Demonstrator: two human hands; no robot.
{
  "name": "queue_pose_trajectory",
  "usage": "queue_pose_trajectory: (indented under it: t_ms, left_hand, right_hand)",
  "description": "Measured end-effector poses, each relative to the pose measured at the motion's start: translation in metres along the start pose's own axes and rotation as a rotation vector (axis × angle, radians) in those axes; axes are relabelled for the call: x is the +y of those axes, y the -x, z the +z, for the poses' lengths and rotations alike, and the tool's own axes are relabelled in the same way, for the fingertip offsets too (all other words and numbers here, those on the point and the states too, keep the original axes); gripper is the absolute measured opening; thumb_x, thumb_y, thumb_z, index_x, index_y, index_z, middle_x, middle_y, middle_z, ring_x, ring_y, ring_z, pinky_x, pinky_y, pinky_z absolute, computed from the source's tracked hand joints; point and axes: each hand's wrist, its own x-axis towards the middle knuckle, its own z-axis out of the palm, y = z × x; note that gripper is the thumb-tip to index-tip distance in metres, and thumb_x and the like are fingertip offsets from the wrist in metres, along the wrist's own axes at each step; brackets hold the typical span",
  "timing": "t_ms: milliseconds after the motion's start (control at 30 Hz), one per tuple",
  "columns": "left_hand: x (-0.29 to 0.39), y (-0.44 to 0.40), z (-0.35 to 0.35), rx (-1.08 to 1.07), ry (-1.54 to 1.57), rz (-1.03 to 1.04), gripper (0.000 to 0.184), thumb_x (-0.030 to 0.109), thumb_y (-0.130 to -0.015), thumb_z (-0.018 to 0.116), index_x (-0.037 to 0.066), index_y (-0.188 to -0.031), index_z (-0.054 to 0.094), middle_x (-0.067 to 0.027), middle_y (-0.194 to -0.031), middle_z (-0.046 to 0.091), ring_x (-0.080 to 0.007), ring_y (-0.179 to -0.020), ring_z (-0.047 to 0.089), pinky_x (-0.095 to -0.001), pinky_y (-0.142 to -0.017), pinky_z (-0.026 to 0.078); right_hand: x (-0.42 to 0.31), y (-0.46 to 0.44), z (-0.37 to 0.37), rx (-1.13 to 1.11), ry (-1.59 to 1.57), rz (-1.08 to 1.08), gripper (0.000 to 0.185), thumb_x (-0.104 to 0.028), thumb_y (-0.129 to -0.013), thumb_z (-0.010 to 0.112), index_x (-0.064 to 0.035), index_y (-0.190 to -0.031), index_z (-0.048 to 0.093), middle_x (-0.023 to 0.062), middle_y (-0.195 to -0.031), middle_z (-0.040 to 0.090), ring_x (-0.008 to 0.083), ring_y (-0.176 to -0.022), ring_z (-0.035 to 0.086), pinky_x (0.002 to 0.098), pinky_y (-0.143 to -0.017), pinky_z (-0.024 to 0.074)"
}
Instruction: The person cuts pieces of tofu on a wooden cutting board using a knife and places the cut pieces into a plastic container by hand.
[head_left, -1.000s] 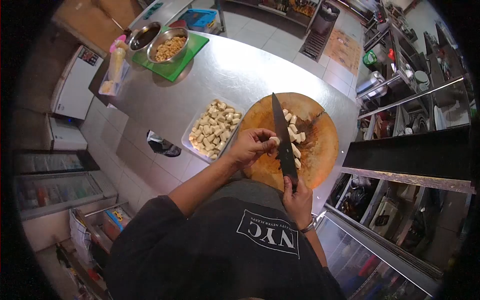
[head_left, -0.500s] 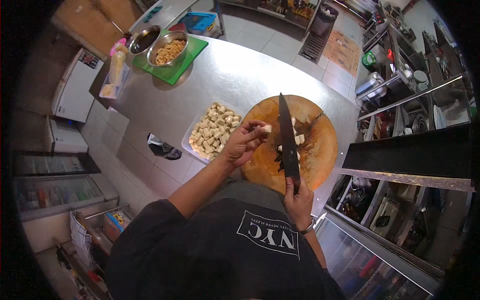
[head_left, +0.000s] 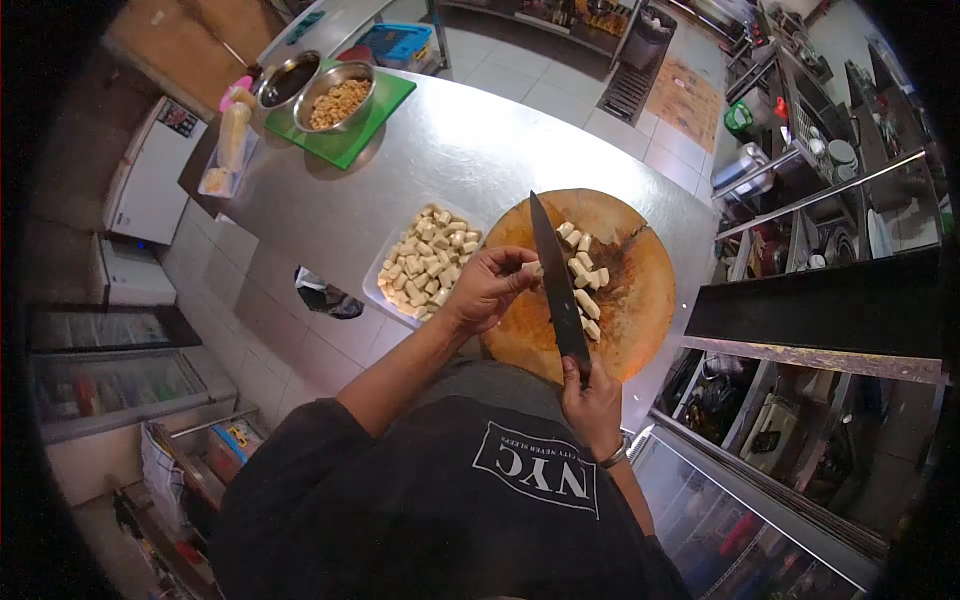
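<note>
My right hand [head_left: 592, 402] grips the handle of a large dark kitchen knife [head_left: 558, 275], its blade pointing away from me over a round wooden chopping board [head_left: 640, 320]. My left hand [head_left: 495, 288] is closed over the board's left side, pinching a small pale food piece [head_left: 535, 268] close against the blade, mostly hidden by fingers and knife. To the right of the blade, several cut pale pieces [head_left: 587, 300] lie on the board. A clear plastic tub [head_left: 376, 287] beside my left hand is full of similar pale chunks [head_left: 430, 255].
Across the steel table [head_left: 450, 130], a green cutting board [head_left: 355, 150] carries a metal bowl of brown crumbly food [head_left: 338, 103]. A second bowl of dark liquid [head_left: 290, 80] stands beside it. A clear container [head_left: 230, 150] sits at the left edge. Shelving [head_left: 830, 230] is at right.
The knife has shifted left, toward my left hand, uncovering more cut pieces on the board. My left hand has barely moved, and its piece is now near the blade.
</note>
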Motion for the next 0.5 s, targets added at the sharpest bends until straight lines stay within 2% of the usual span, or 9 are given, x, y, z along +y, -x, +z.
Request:
queue_pose_trajectory:
  t_ms: [133, 200, 400, 433, 467, 500]
  left_hand:
    - [0.0, 0.003, 0.001, 0.013, -0.13, -0.026, 0.021, 0.007, -0.091, 0.077, -0.001, -0.109, 0.071, -0.0071, -0.095, 0.074, -0.015, -0.086, 0.07, -0.0291, -0.081, 0.056]
    - [-0.002, 0.005, -0.005, 0.01, -0.304, -0.089, 0.022, 0.008, -0.09, 0.079, -0.001, -0.108, 0.071, -0.0063, -0.095, 0.074, -0.0138, -0.085, 0.07, -0.0283, -0.077, 0.057]
    - [0.003, 0.016, -0.009, 0.015, -0.337, -0.183, 0.026, 0.01, -0.087, 0.082, -0.001, -0.109, 0.072, -0.0071, -0.098, 0.075, -0.0141, -0.088, 0.071, -0.0268, -0.08, 0.057]
    - [0.007, 0.019, -0.012, 0.022, -0.338, -0.182, 0.026, 0.01, -0.087, 0.082, -0.001, -0.109, 0.072, -0.0071, -0.098, 0.075, -0.0141, -0.088, 0.071, -0.0268, -0.08, 0.057]
    - [0.014, 0.023, -0.016, 0.114, -0.466, -0.143, 0.026, 0.01, -0.088, 0.081, -0.001, -0.109, 0.072, -0.0074, -0.098, 0.075, -0.0139, -0.089, 0.071, -0.0269, -0.08, 0.057]
    - [0.021, 0.029, -0.022, 0.205, -0.592, -0.105, 0.025, 0.01, -0.088, 0.081, -0.001, -0.109, 0.072, -0.0077, -0.098, 0.075, -0.0137, -0.089, 0.07, -0.0271, -0.08, 0.057]
  right_hand:
    - [0.003, 0.0, 0.002, -0.047, 0.019, 0.04, 0.015, -0.016, -0.098, 0.065, -0.0012, -0.102, 0.063, 0.0224, -0.081, 0.069, 0.0414, -0.071, 0.069, 0.0445, -0.058, 0.0516]
    - [0.0, -0.001, 0.0, -0.053, 0.004, 0.047, 0.015, -0.016, -0.098, 0.065, -0.0014, -0.102, 0.063, 0.0224, -0.082, 0.069, 0.0414, -0.072, 0.069, 0.0445, -0.059, 0.0516]
    - [0.009, -0.002, 0.005, -0.162, 0.056, 0.098, 0.019, -0.021, -0.1, 0.064, -0.0014, -0.1, 0.063, 0.0232, -0.083, 0.068, 0.0425, -0.073, 0.068, 0.0459, -0.061, 0.0516]
    - [0.012, -0.001, 0.007, -0.111, 0.099, 0.02, 0.021, -0.021, -0.099, 0.065, 0.0003, -0.101, 0.065, 0.0209, -0.08, 0.07, 0.0368, -0.068, 0.069, 0.0422, -0.059, 0.0517]
    - [0.015, -0.001, 0.008, -0.057, 0.141, -0.057, 0.023, -0.021, -0.099, 0.067, 0.0019, -0.102, 0.066, 0.0186, -0.077, 0.071, 0.0311, -0.064, 0.07, 0.0385, -0.058, 0.0517]
    - [0.015, -0.002, 0.007, -0.059, 0.14, -0.056, 0.023, -0.021, -0.099, 0.067, 0.0019, -0.102, 0.066, 0.0186, -0.077, 0.071, 0.0311, -0.064, 0.07, 0.0385, -0.058, 0.0517]
